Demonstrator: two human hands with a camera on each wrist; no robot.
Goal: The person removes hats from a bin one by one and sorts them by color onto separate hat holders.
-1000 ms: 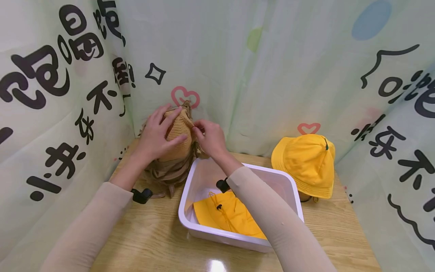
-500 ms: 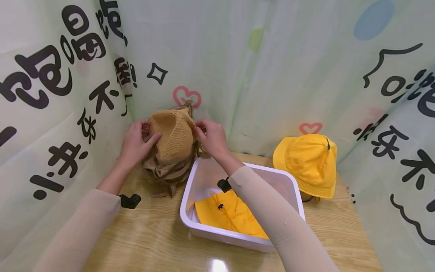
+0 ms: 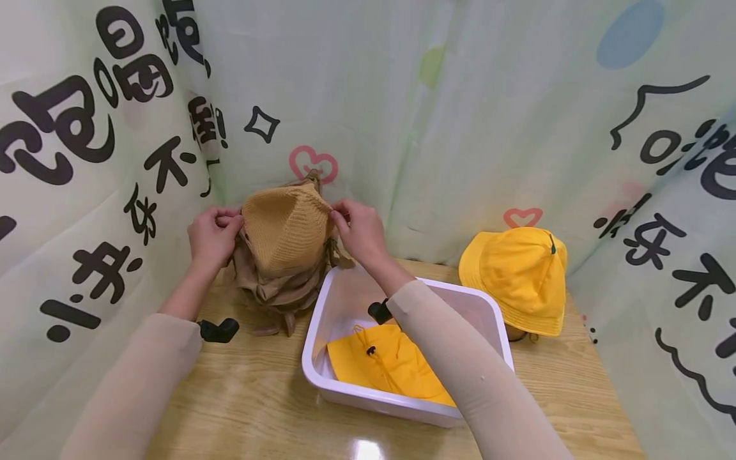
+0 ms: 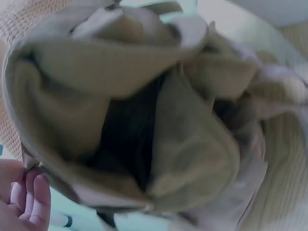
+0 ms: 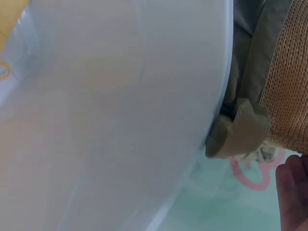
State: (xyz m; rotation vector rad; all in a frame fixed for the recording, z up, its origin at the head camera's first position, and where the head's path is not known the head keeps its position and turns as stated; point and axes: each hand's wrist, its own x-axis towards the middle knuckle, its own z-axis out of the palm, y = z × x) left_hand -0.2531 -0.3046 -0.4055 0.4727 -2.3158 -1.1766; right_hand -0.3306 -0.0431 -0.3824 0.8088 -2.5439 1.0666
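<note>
A brown cloth backpack stands at the back left, with a tan woven panel spread across its upper part. My left hand pinches the panel's left edge, fingers and thumb together. At the opposite corner, my right hand pinches the right edge between thumb and fingers. In the left wrist view the backpack shows a gaping, dark opening below the edge held by the left fingers. The right wrist view shows the woven panel beside a dark trim, with the right fingers at its corner.
A white plastic bin holding a folded yellow hat stands right beside the backpack, under my right forearm. Another yellow bucket hat is at the back right of the wooden table. Printed curtains enclose the back and sides.
My left hand has moved off the front of the woven panel, down and leftward to its left edge, which it now pinches. The panel is spread wider. My right hand keeps its grip.
</note>
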